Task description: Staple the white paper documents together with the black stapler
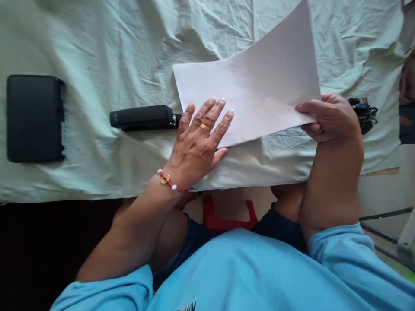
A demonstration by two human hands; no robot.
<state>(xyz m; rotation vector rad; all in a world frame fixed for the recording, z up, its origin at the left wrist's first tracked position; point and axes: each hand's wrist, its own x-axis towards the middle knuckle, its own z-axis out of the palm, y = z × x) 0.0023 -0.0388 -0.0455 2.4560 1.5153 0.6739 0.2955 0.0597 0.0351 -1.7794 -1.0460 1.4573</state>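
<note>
A white sheet of paper [259, 82], perhaps more than one layer, lies over the cloth with its right side lifted and bowed upward. My right hand [330, 116] pinches its lower right corner between thumb and fingers. Across the lower left part of the paper rests my left hand [202, 134], fingers spread and flat, with a ring and a red beaded bracelet. Just left of that hand is a black stapler [142, 117], its right end close to the fingers and the paper's edge.
A pale green wrinkled cloth [106, 52] covers the table. At far left lies a black flat case [35, 119]. Dark metallic objects [365, 113], possibly keys, sit beyond my right hand. Below the table edge stands a red stool [223, 220], between my legs.
</note>
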